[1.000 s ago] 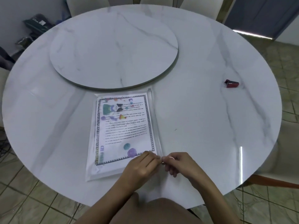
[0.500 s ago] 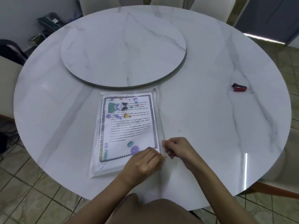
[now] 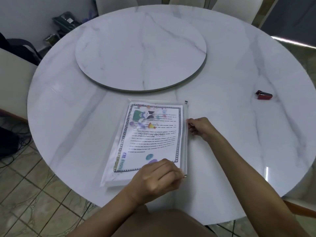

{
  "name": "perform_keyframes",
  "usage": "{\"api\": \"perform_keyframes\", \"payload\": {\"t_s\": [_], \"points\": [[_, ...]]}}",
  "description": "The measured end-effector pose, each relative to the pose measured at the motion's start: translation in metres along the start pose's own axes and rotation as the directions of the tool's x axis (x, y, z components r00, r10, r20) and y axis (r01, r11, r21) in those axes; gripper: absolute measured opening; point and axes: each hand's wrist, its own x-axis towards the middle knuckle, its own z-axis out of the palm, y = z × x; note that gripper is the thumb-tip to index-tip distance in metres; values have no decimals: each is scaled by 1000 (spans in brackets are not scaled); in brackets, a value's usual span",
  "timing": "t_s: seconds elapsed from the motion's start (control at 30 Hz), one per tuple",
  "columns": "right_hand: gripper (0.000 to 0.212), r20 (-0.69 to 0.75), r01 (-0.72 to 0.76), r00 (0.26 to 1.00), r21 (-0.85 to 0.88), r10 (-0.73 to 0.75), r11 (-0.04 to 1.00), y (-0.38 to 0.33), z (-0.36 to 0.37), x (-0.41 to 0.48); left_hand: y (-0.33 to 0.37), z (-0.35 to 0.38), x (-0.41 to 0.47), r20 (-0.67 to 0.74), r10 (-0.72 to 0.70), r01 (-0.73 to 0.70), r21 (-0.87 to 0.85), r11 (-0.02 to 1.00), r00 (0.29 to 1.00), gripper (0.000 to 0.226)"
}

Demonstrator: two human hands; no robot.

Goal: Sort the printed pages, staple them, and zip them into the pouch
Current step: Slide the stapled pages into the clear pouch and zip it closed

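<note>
Surface: round white marble-pattern table [image 3: 230,142] over a tiled floor [image 3: 42,202], with a raised round turntable [image 3: 140,48] of the same pattern at its far centre. A cream chair [image 3: 12,79] stands at the left.

Item 1: clear pouch [image 3: 111,161] lies flat on the near part of the table, just before the turntable's edge. The printed pages [image 3: 153,134] are inside it, top sheet face up, with a dark patterned border and coloured figures.

Item 2: red stapler [image 3: 263,97] rests on the table to the right, well apart from the pouch and both hands.

Left hand [image 3: 153,178]: back up, fingers [image 3: 174,170] curled at the pouch's near right corner, gripping it against the table.

Right hand [image 3: 200,128]: at the pouch's right side, about a third of the way down from the far corner. Its fingers [image 3: 192,124] are curled and pinch the zip edge [image 3: 186,151]. The slider itself cannot be made out between them.
</note>
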Motion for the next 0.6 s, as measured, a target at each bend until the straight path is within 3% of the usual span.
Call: {"api": "perform_keyframes", "payload": {"t_s": [0.3,0.43,0.53,0.6], "points": [[31,-131,40,991,61,-32,997,-23,-21,45,0,-7,2,10,62,-61,-50,997,998,6],[20,-184,30,983,163,1,986,-25,-37,57,-1,-12,4,11,86,-85,-29,996,996,4],[27,-219,58,976,245,-3,968,-23,-39,51,-5,-8,5,-8,37,-37,-41,998,999,8],[20,-166,60,986,338,-4,939,-21,-35,38,-5,-3,4,1,0,0,-75,997,1000,8]]}}
